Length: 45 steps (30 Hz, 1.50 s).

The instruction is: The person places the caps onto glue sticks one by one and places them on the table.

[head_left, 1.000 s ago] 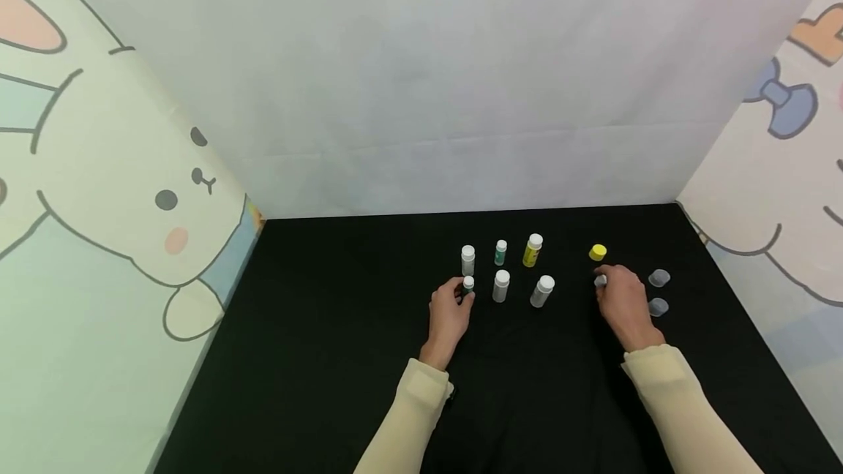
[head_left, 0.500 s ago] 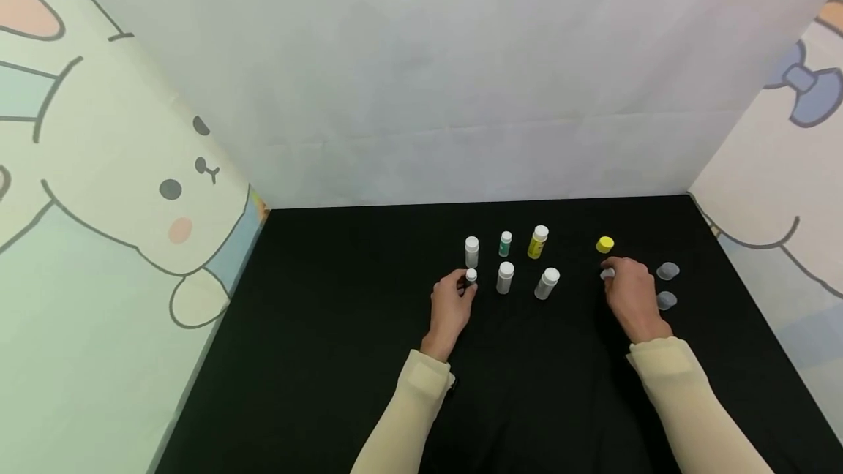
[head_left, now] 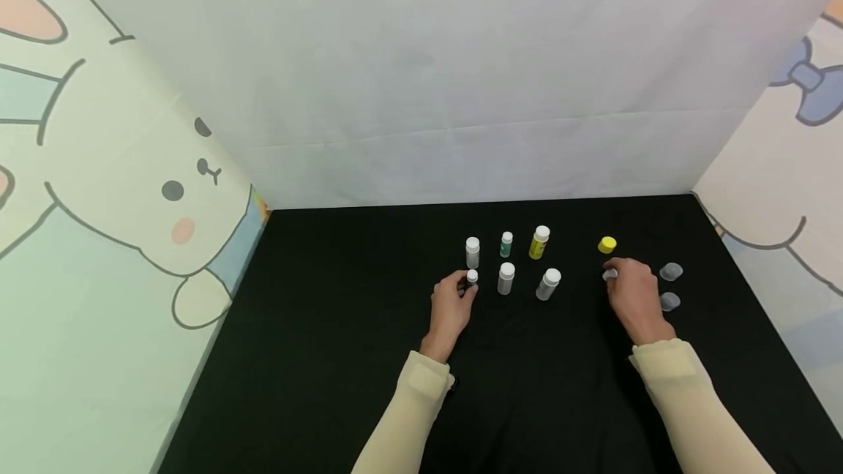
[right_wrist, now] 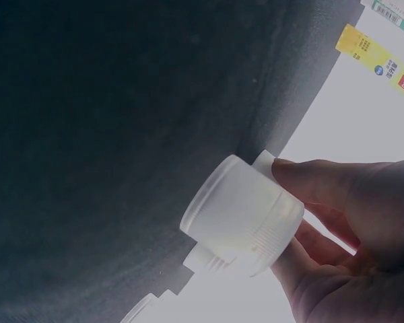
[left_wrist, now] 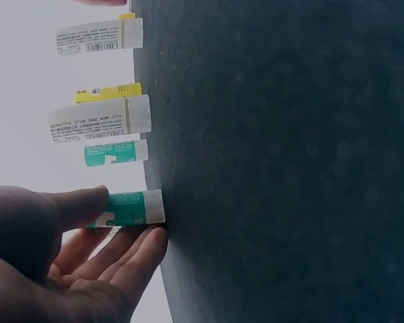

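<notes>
My left hand [head_left: 451, 307] grips a small green-labelled glue stick [left_wrist: 126, 210] with white ends, thumb on one side and fingers on the other. In the head view its white top [head_left: 472, 276] shows between the fingertips. Further right, my right hand [head_left: 634, 300] pinches a small whitish cap [head_left: 609, 274] close over the black table. The right wrist view shows my thumb at the edge of a white cap [right_wrist: 264, 163], mostly hidden by a larger translucent cap [right_wrist: 239, 212] nearer that camera. Beyond the right hand lies a yellow cap [head_left: 607, 245].
Several glue sticks stand upright between the hands: white ones [head_left: 548, 284], a green one [head_left: 506, 244] and a yellow one [head_left: 538, 242]. Two translucent caps [head_left: 671, 272] lie right of my right hand. A white wall [head_left: 435, 93] rises behind the black table [head_left: 329, 328].
The head view has shifted a little, so the scene sits slightly higher and further right. Both hands keep their hold and nothing else visibly moves.
</notes>
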Each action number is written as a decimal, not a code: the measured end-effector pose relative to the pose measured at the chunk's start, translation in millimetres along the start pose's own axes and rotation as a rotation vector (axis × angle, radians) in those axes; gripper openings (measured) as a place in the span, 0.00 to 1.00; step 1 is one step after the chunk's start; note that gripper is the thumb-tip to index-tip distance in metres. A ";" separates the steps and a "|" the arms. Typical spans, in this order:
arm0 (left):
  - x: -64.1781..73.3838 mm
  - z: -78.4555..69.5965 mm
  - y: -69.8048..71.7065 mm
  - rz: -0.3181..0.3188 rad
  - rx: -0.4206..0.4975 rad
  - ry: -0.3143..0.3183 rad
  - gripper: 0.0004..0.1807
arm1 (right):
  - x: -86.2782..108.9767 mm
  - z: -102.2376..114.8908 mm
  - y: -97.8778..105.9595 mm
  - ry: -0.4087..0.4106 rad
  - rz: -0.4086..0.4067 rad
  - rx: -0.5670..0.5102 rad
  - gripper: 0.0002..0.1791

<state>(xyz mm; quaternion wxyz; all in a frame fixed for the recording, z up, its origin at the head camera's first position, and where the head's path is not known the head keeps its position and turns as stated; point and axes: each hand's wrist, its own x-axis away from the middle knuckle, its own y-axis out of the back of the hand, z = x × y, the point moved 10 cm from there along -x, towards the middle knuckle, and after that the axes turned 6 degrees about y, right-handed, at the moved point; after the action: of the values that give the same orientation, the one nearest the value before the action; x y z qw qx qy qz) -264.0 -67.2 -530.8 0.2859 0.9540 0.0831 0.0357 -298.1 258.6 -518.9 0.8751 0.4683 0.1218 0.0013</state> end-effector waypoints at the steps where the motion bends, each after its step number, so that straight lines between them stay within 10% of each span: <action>1: 0.0 -0.1 -0.1 0.005 -0.001 0.007 0.13 | -0.1 0.2 0.2 0.000 0.001 0.000 0.14; 20: 6.9 -5.3 9.4 0.006 0.003 0.000 0.15 | 9.8 15.6 11.5 -0.015 -0.042 -0.054 0.12; 45: 24.3 -7.6 25.6 0.009 -0.031 -0.035 0.14 | 26.0 103.0 39.8 0.052 -0.140 -0.099 0.10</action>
<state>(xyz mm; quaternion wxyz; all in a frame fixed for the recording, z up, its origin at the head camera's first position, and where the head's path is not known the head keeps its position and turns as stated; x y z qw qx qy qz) -237.5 -79.9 -509.8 0.3017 0.9503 0.0733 0.0213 -246.4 199.5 -437.1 0.8917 0.4146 0.1765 -0.0416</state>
